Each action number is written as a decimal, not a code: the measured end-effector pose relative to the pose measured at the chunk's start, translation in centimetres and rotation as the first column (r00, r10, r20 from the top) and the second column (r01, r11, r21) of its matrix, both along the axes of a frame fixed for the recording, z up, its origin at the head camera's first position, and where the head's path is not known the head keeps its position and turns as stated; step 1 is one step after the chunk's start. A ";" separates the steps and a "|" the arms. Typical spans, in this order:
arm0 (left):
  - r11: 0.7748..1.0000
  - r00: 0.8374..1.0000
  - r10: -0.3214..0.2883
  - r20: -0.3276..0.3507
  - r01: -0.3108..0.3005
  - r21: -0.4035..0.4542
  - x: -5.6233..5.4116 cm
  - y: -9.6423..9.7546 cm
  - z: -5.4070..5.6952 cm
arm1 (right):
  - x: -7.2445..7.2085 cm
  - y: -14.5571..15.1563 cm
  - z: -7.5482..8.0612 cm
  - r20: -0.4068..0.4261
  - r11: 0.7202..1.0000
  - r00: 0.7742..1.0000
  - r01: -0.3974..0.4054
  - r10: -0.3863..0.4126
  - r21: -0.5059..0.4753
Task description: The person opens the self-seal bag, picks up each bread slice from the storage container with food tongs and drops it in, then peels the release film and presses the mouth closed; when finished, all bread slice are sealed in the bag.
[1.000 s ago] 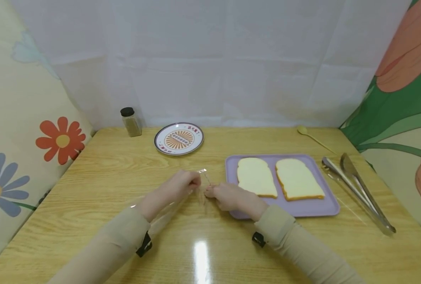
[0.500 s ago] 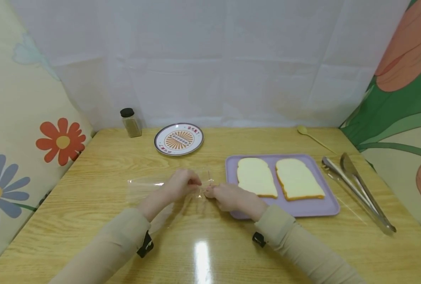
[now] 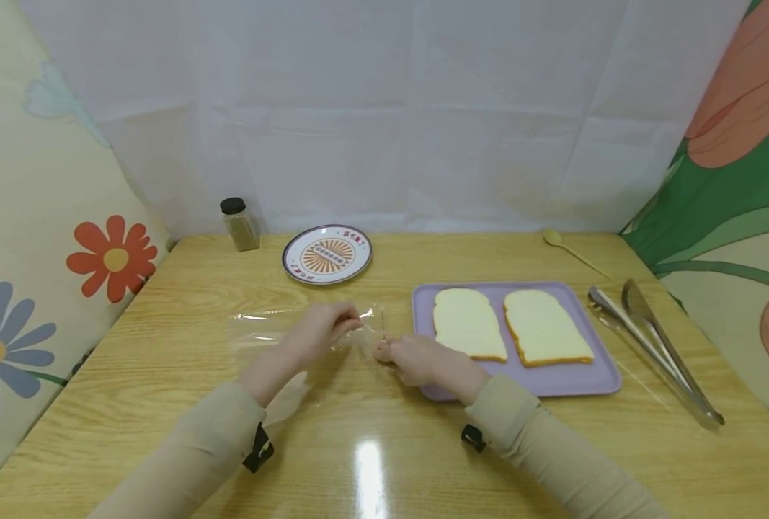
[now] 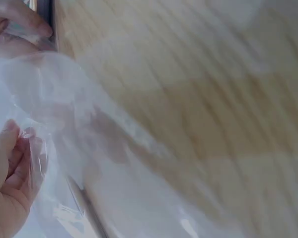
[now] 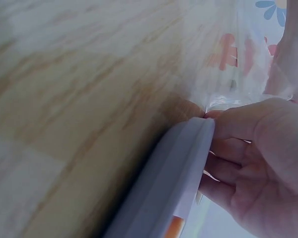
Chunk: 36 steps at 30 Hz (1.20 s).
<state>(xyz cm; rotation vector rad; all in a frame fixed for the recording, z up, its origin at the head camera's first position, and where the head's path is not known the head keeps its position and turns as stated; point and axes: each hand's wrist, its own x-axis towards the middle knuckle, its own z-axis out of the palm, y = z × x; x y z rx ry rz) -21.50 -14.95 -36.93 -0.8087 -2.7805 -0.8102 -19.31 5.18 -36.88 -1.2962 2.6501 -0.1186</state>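
A clear plastic bag (image 3: 257,330) lies over the wood tabletop, its mouth end toward the middle with a thin reddish line along it. My left hand (image 3: 319,331) pinches the bag's upper layer near that mouth between thumb and fingers. Opposite it, my right hand (image 3: 413,358) pinches the mouth edge low down, just left of the purple tray. In the left wrist view the film (image 4: 59,94) stands lifted and bowed between both hands. Seen from the right wrist, my right fingers (image 5: 228,124) are beside the tray's rim; the pinched film is partly hidden.
The purple tray (image 3: 520,386) at right carries two bread slices, one left (image 3: 468,324), one right (image 3: 546,328). Metal tongs (image 3: 663,360) and a yellow spoon (image 3: 572,252) lie beyond it. A patterned plate (image 3: 327,254) and a black-lidded spice jar (image 3: 240,225) stand at the back.
My left hand has moved slightly up and left, drawing the bag's upper layer with it. The bag has spread flatter to the left. My right hand has stayed in place.
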 end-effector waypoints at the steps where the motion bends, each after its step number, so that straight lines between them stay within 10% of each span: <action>1: 1.000 1.000 0.002 -0.003 -0.002 0.019 -0.1 -0.1 0.0 | 0.0 0.0 0.0 0.004 1.000 1.000 0.001 -0.001 -0.004; 14: 0.972 0.994 0.053 -0.090 -0.030 0.235 -0.8 -1.2 1.3 | -0.3 0.2 -0.1 0.013 0.997 1.000 -0.017 0.018 -0.078; 26: 0.977 0.990 -0.143 0.018 0.138 0.165 -0.4 -1.2 0.2 | -2.3 0.5 -0.3 0.026 0.945 0.999 -0.030 0.041 -0.326; 36: 0.968 0.985 -0.169 0.039 0.158 0.193 -0.5 -0.9 -0.1 | -3.0 -1.7 -1.5 0.055 0.924 0.997 -0.027 0.052 -0.381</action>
